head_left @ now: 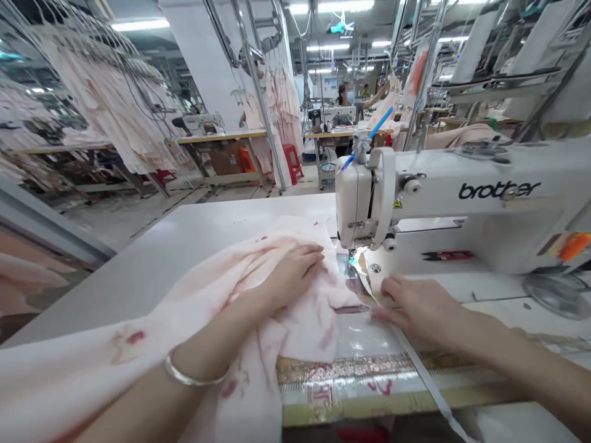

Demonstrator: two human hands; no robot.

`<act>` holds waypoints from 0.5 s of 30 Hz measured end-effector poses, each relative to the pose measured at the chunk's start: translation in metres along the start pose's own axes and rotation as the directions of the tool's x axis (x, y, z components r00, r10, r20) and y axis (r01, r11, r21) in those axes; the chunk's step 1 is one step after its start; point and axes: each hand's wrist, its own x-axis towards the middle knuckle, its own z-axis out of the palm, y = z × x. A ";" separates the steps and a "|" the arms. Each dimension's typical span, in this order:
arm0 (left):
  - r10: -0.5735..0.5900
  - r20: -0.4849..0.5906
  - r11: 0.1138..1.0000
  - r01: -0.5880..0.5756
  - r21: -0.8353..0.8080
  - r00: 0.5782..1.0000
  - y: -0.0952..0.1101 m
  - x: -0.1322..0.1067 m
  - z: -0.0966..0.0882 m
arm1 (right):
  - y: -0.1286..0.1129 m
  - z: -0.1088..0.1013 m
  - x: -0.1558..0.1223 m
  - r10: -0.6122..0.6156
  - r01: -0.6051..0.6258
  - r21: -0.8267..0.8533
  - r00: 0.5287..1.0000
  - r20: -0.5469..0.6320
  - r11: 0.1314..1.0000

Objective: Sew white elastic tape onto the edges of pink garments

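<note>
My left hand (pixel 290 277) lies flat on a pale pink printed fabric (pixel 305 326), with a silver bangle (pixel 189 372) on that wrist. The cloth spreads over the white sewing table toward the needle area of a white Brother sewing machine (pixel 462 203). My right hand (pixel 415 307) rests on the cloth's right part, its fingertips just in front of the presser foot (pixel 355 258). A narrow white strip (pixel 418 363) runs from under that hand over the table's front edge. Neither hand grips anything that I can see.
Red thread snips (pixel 447 255) lie on the machine base. A patterned gold and pink band (pixel 344 375) lines the table's front. Garments (pixel 101 104) hang on overhead rails at the left. Beyond stand other sewing stations, a red stool (pixel 292 161) and a co-worker's raised arm (pixel 376 95).
</note>
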 end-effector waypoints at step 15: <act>0.085 0.046 0.994 -0.087 0.062 0.995 -0.037 0.052 0.028 | -0.007 0.011 -0.039 0.033 -0.027 -0.054 0.994 0.102 0.998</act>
